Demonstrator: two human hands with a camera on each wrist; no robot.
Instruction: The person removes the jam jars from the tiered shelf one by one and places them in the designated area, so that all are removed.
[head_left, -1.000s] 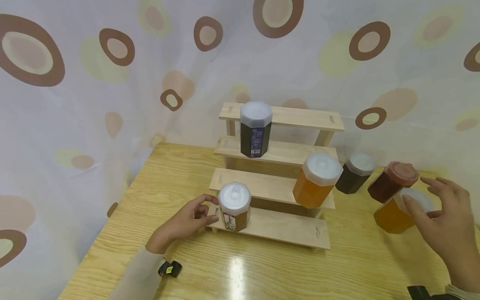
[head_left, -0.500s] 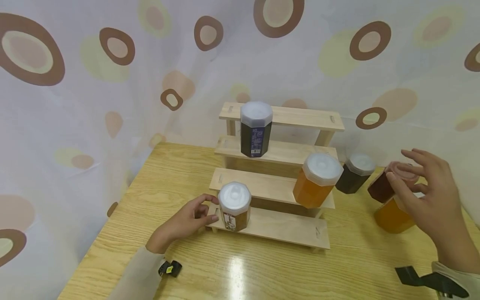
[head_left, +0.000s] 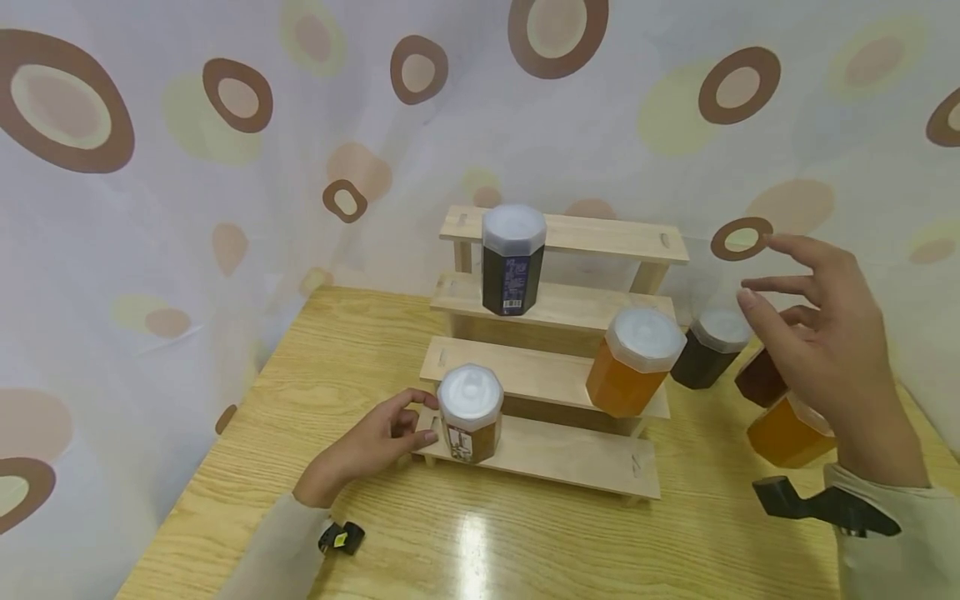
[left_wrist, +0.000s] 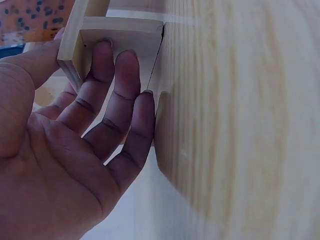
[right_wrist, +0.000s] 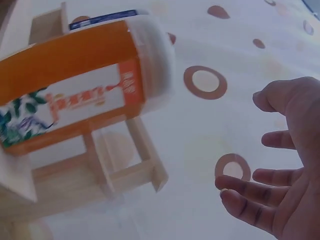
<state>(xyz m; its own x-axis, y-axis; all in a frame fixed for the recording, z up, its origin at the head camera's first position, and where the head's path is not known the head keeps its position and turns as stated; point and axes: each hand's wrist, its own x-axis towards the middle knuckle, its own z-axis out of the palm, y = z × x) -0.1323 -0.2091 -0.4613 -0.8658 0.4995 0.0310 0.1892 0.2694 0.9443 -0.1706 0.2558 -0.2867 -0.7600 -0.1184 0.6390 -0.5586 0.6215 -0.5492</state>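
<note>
A stepped wooden rack (head_left: 577, 454) stands on the table. My left hand (head_left: 367, 450) holds the left end of its lowest step; the left wrist view has the fingers curled against the rack's leg (left_wrist: 75, 35). Beside that hand, a brown jar (head_left: 472, 417) with a clear lid sits on the lowest step. An orange jar (head_left: 633, 362) stands on the second step at right, its label showing in the right wrist view. Higher at left is a dark jar (head_left: 512, 262) with a blue label. My right hand (head_left: 832, 342) hangs in the air at right, fingers spread, holding nothing.
Below and behind the right hand, another dark jar (head_left: 708, 346), a dark red jar (head_left: 761, 379) and another orange jar (head_left: 787, 433) stand on the wooden table (head_left: 390, 550) right of the rack. A patterned cloth (head_left: 300, 125) hangs behind the table.
My right hand has moved left and up, from over the right orange jar past the dark red one towards the dark jar. The left hand and the jars have stayed put.
</note>
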